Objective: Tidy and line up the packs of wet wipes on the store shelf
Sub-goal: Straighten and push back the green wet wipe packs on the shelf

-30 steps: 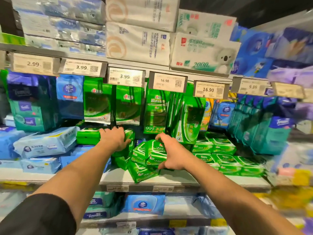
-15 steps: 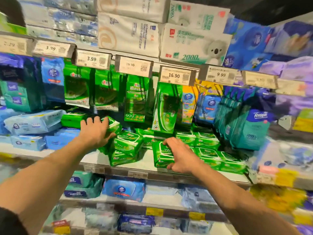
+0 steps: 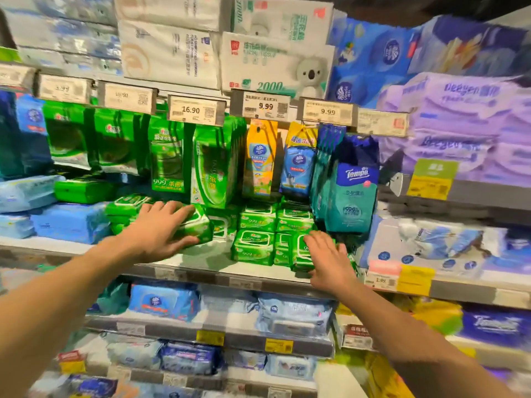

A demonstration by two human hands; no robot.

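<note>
Small green packs of wet wipes lie on the middle shelf point(image 3: 201, 262). My left hand point(image 3: 161, 228) grips one green pack point(image 3: 198, 225) at the left of the group, fingers over its top and thumb under its front edge. Two stacked rows of green packs point(image 3: 255, 242) stand in the centre. My right hand point(image 3: 327, 259) lies with fingers spread flat on the rightmost green pack point(image 3: 300, 251) near the shelf's front edge. More loose green packs point(image 3: 126, 205) sit behind my left hand.
Tall green refill packs point(image 3: 169, 159) and yellow and blue packs point(image 3: 260, 159) hang above. Teal Tempo packs point(image 3: 353, 193) stand right of the group. Blue wipe packs point(image 3: 69, 222) lie at left. Price tags point(image 3: 195, 110) line the upper rail. Lower shelves hold blue packs point(image 3: 163, 303).
The view has swung right. My left hand moved right and took hold of a green pack. My right hand shifted right onto the outer pack, fingers now spread flat.
</note>
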